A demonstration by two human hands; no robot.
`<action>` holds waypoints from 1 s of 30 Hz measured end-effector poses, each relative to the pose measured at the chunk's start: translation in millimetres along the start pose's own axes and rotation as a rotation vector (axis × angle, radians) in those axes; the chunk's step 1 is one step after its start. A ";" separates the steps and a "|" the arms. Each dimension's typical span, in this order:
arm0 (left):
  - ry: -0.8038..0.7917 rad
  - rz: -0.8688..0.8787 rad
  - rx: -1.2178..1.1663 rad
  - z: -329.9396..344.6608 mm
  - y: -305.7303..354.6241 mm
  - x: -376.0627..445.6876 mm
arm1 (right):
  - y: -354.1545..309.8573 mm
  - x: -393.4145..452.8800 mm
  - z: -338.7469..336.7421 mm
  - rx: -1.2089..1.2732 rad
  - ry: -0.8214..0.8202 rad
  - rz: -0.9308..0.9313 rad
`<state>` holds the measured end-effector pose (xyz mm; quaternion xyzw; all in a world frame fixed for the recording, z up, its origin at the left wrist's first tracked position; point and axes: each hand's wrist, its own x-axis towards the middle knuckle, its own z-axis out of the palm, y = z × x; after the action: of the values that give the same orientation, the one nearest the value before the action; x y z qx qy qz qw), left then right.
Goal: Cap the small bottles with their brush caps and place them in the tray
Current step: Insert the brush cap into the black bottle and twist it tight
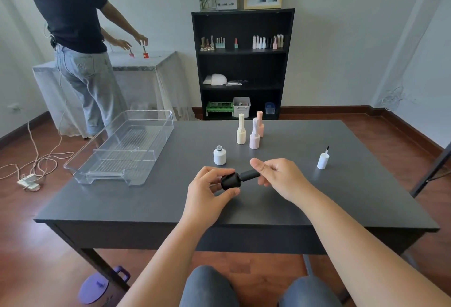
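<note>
Status: task in progress; no bottle has reached the tray.

The black bottle [230,181] is held above the near middle of the desk [317,206], tilted with its cap end pointing right. The left hand [207,191] grips the bottle body between thumb and curled fingers. The right hand [273,172] pinches the black brush cap [250,174], which sits on the bottle neck. Whether the cap is fully tightened cannot be told; judged from the grip, this is the capping step.

The clear tray [136,121] stands at the far left of the desk, overhanging its left edge, and holds no bottles.

Three capped bottles stand far centre: a cream bottle [241,129], a pale pink bottle [254,134] just beside it, and a peach bottle [260,123] behind. These appear ready for transfer.

One white bottle [219,155] stands uncapped, left of the hands. Its likely cap, the white brush cap [323,159], stands brush upward, well apart on the right.

Remaining, as judged: finish the black bottle, cap the white bottle, move all five to the tray.
</note>
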<state>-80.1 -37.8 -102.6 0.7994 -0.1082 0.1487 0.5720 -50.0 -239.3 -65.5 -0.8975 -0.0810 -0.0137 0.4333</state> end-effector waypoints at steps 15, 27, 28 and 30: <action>0.020 0.034 0.070 2.1 -3.2 0.2 | 9.5 -3.8 6.7 0.274 -0.013 -0.158; 0.010 0.060 0.076 2.9 -3.3 -0.6 | 15.2 -11.5 14.9 0.517 -0.043 -0.143; 0.009 0.065 0.079 2.7 -3.3 -0.6 | 14.7 -12.1 14.8 0.507 -0.038 -0.177; 0.009 0.073 0.082 2.2 -3.8 -0.5 | 12.9 -10.8 15.0 0.458 -0.003 -0.226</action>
<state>-79.1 -38.6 -106.8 0.8169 -0.1285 0.1772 0.5337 -59.2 -237.0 -86.0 -0.7611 -0.1825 -0.0423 0.6210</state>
